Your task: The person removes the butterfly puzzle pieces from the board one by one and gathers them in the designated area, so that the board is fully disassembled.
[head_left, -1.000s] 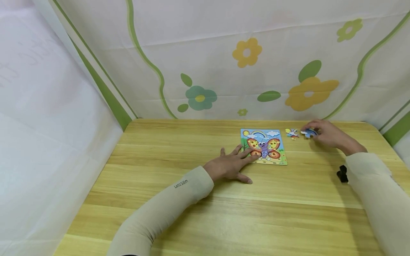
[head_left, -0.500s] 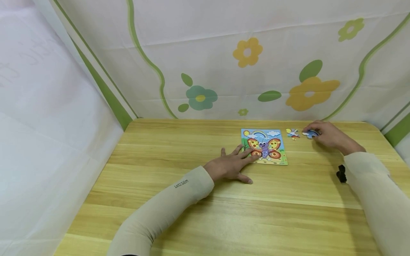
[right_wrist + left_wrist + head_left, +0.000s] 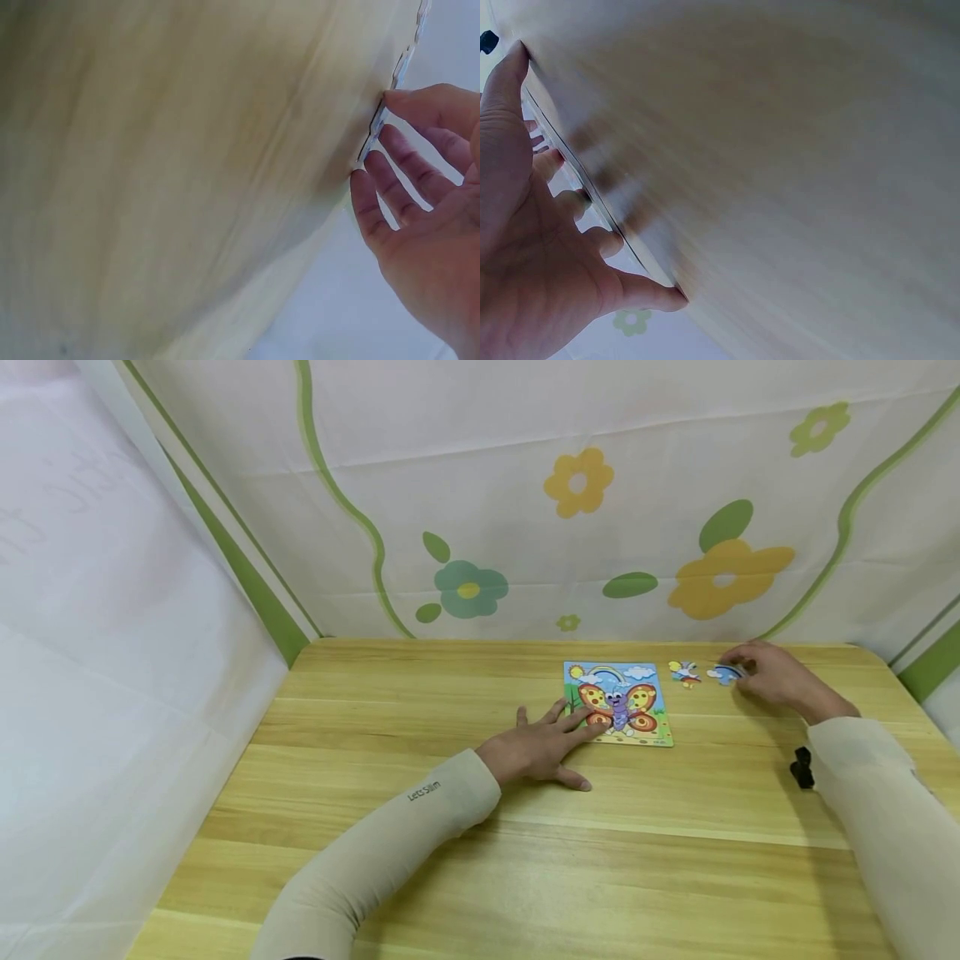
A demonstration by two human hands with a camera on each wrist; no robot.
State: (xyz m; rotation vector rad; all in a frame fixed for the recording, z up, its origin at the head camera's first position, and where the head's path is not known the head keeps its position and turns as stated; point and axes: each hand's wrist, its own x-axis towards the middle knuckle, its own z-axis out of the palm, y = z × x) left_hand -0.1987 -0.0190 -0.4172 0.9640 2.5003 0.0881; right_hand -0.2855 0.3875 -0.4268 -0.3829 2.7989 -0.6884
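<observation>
Butterfly puzzle (image 3: pixel 618 706) partly under left hand (image 3: pixel 540 747), fingers wide.
Rainbow puzzle piece (image 3: pixel 724 675) inside bent fingers of right hand (image 3: pixel 777 674), yellow-cornered piece (image 3: pixel 686 673) near fingertips.

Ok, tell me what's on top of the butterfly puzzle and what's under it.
Fingers of the left hand rest on the lower left of the puzzle, hiding that part. The puzzle lies on the wooden table; anything directly beneath is covered.

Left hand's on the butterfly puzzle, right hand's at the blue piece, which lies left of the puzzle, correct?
Not left: the blue piece lies right of the butterfly puzzle, as the head view shows. The left hand and right hand are as you said.
</observation>
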